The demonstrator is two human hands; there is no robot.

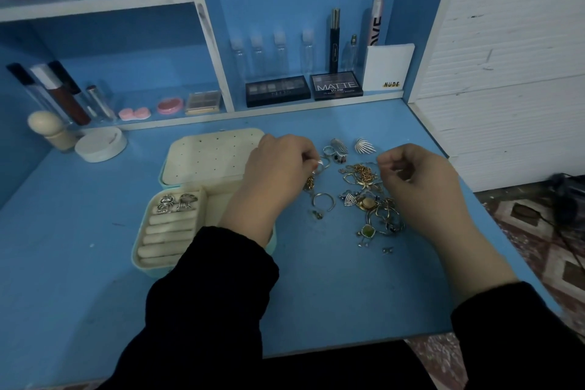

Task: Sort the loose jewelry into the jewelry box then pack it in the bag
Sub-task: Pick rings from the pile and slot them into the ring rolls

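Pinching a silver ring (318, 165) between thumb and curled fingertips, the left hand (278, 168) sits at the middle of the frame, its wrist crossing over the open jewelry box (142, 250). Right of it, the right hand (421, 180) hangs over the pile of loose jewelry (367, 196), fingers curled in and thumb close to the forefinger; whether it has hold of anything I cannot tell. The pile lies on the blue surface (79, 215) between the two hands: tangled gold chains, a green-stoned piece (367, 230) lower down and a fan-shaped silver piece (364, 146) at the top. The box stands left of centre, pale green outside and cream inside, its lid (209, 155) laid open behind it and dotted with holes. A few silver rings (186, 199) sit in the top row of its ring rolls. Further left stands a white round jar (100, 144). On the shelf behind are two dark makeup palettes (277, 90) and a row of clear bottles (269, 54).
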